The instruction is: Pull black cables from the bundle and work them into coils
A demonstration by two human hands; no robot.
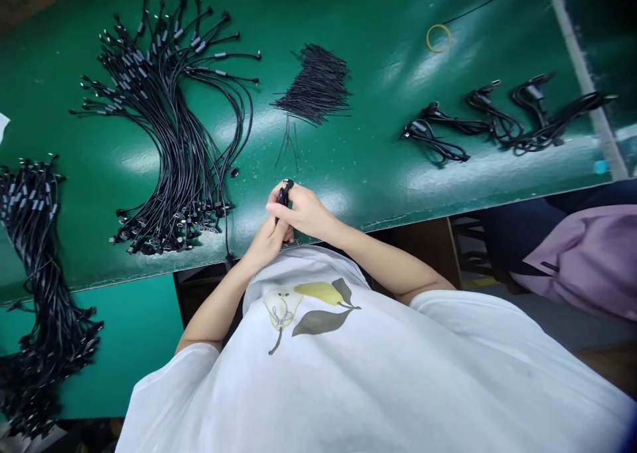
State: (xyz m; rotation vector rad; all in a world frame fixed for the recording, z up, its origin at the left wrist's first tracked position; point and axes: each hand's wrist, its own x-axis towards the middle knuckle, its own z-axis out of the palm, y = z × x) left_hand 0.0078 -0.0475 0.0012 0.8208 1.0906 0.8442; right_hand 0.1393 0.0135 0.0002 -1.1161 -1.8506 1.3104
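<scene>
A folded black cable (283,196) is gripped between my two hands at the table's front edge, close to my body. Its connector end sticks up above my fingers. My left hand (267,242) is closed around the lower part of it. From the right, my right hand (307,211) wraps over the upper part, fingers closed. Much of the cable is hidden inside both hands. Just beyond them lie a few loose thin black ties (287,142) and a dense pile of the same ties (318,85).
A large spread of straight black cables (172,118) lies to the left. Another cable bundle (37,254) hangs over the far-left edge. Several coiled, bundled cables (502,125) rest at right, with a yellow ring (438,38) behind them. Someone in purple clothing (587,260) is at right.
</scene>
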